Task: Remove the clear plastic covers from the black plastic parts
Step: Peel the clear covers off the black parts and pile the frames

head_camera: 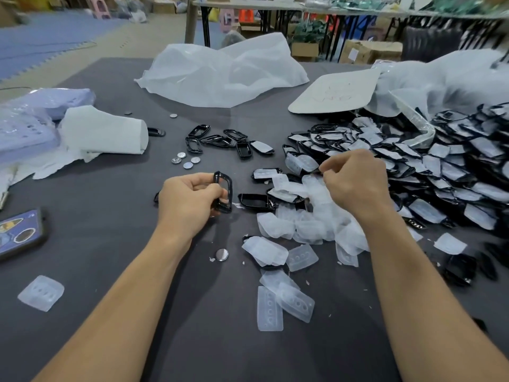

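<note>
We hold a glossy black plastic frame part [223, 192] upright just above the dark grey worktop [110, 244], our left grip [187, 202] curled round its near edge. Our right grip [355, 183] hangs over a loose heap of clear plastic covers [311, 216], fingertips drawn together; we cannot tell whether they pinch anything. To the right spreads a big pile of covered black parts [440, 172]; bare black frames [214, 139] lie farther off, beside small silver discs [187, 161]; a crumpled white plastic bag [220, 75] sits beyond.
</note>
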The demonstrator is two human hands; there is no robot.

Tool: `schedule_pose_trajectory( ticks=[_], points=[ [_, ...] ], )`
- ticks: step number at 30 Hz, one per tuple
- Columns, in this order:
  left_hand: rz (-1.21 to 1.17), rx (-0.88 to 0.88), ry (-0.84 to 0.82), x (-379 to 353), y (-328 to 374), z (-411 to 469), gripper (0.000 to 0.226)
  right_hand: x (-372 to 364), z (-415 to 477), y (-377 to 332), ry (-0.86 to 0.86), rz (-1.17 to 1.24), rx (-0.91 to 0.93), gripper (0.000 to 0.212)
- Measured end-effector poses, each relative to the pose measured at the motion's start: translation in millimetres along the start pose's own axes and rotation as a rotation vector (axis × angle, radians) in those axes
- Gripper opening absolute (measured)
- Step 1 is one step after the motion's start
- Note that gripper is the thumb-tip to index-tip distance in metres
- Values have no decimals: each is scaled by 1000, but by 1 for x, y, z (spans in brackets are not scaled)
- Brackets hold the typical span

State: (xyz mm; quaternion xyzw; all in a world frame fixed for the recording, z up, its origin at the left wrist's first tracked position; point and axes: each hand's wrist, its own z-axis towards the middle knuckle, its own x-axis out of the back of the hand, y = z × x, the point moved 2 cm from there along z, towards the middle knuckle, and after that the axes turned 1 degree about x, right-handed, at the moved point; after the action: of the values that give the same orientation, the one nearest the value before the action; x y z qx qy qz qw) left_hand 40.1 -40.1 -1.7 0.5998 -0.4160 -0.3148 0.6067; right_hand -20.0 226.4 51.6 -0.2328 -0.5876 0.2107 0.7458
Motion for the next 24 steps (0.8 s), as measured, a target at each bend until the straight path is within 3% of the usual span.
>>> schedule_pose_trajectory(
  ticks=[4,10,14,20,24],
  points=[
    [33,-20,-26,-1,-1,2,22,-13,31,-17,-34,-109,104,35],
    [48,-1,-20,-2,-1,15,21,-46,106,-40,-186,-558,323,34],
    [45,17,-20,-3,-5,22,21,-51,163,-34,-196,-596,294,36],
    [22,27,42,-6,-6,34,26,-57,208,-32,-410,-569,193,32],
    [18,9,3,-7,-5,34,34,-75,211,-39,-348,-618,259,30]
  ],
)
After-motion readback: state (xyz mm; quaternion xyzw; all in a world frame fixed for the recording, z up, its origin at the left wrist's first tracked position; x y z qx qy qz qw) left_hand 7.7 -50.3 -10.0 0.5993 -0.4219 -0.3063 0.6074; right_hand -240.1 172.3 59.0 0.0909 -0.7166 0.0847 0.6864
